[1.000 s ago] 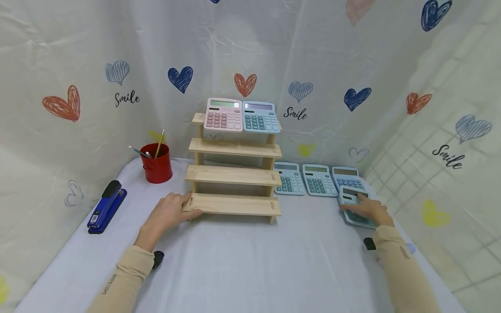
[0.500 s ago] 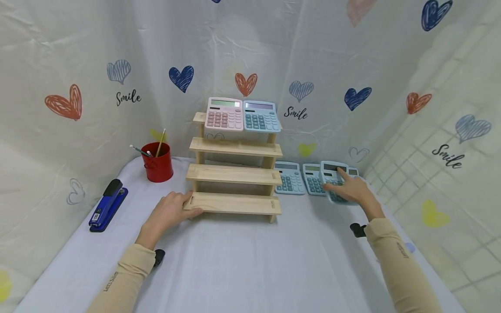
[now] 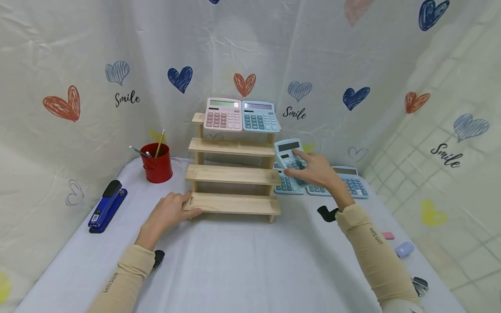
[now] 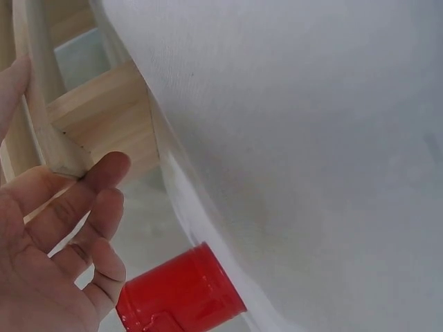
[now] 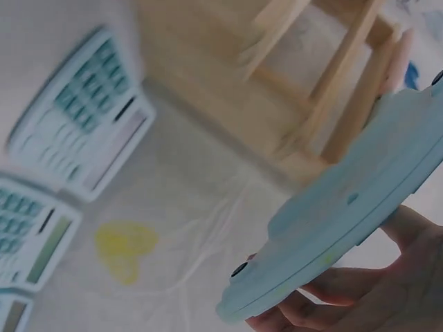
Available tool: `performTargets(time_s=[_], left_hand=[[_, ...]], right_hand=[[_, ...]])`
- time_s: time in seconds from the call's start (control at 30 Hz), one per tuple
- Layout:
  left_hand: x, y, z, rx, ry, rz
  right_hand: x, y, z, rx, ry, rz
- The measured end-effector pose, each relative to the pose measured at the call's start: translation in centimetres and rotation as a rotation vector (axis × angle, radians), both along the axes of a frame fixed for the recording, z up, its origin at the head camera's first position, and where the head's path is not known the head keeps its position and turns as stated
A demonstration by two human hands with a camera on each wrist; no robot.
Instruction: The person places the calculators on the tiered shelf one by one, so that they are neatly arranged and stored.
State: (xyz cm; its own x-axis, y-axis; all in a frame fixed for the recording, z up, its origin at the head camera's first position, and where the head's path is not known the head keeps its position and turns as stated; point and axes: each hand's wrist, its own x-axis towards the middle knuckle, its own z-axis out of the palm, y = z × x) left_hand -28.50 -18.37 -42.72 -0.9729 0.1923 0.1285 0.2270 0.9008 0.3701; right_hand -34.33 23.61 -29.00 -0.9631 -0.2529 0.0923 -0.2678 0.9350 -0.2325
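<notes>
My right hand (image 3: pixel 318 171) grips a light blue calculator (image 3: pixel 285 156) and holds it raised beside the right end of the four-tier-like wooden shelf stand (image 3: pixel 235 174). The right wrist view shows this calculator (image 5: pixel 325 242) edge-on, fingers along its far edge. At the stand's lower left corner, my left hand (image 3: pixel 170 213) holds the end of the bottom step, thumb along its front. In the left wrist view the fingers (image 4: pixel 104 214) curl at the wooden end. A pink calculator (image 3: pixel 223 115) and a blue calculator (image 3: pixel 261 117) lean side by side on the top step.
Behind my right hand, a row of blue calculators (image 3: pixel 354 184) lies on the white cloth, partly covered. A red bucket (image 3: pixel 158 167) with pencils and a blue stapler (image 3: pixel 107 207) stand left. A pink eraser-like block (image 3: pixel 388 235) and a lilac item (image 3: pixel 405 249) lie right.
My right hand has lifted the blue calculator from the right side and carried it leftward to the stand's right end. My left hand has stayed on the bottom step.
</notes>
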Motion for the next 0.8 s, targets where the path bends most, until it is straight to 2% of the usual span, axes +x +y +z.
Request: performTargets(time_s=[0.2,0.4,0.57,0.8], left_hand=[[0.0,-0.1,-0.1,0.003,-0.004,0.000],[-0.2,-0.2,-0.1,-0.007,-0.008,0.001],[-0.2,-0.2,0.0,-0.002,-0.009,0.000],[-0.1,-0.2,0.0,0.004,0.001,-0.008]], right_hand=[[-0.9,-3.9,0.7,0.062,0.031,0.081],[-2.2,-6.2,1.2,0.112,0.013,0.087],[-3.1,-7.7,1.5,0.114,0.022,0.100],[-4.9,-9.7,0.7,0.087,0.075,0.090]])
